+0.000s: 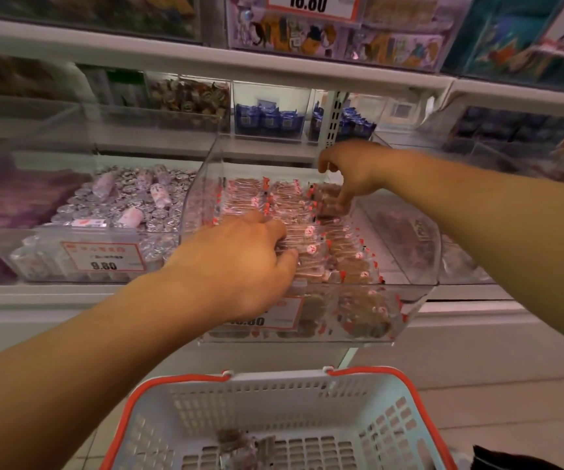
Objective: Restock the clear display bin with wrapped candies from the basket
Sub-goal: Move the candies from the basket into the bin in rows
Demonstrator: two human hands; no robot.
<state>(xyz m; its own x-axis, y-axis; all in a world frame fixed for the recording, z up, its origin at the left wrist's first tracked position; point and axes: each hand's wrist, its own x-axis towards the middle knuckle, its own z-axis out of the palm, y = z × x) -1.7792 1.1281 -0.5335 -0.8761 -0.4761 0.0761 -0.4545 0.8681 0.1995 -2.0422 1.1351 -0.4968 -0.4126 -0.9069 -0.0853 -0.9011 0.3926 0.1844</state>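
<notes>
Candies (307, 228) in bin (409, 290) | left hand (239, 266) pressing | right hand (351, 171) pinching one

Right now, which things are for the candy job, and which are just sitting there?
For the job:
clear display bin
wrapped candies
basket
left hand
right hand

Just sitting there:
silver candy bin
blue packets
9.80 price tag

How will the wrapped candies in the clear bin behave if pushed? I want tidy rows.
The wrapped candies look small and light, so a push would likely shift several at once. Their glossy clear wrappers probably slide over each other. They lie flat in overlapping rows inside the bin, so rolling seems unlikely; the left hand resting on them may steady the stack.
</notes>
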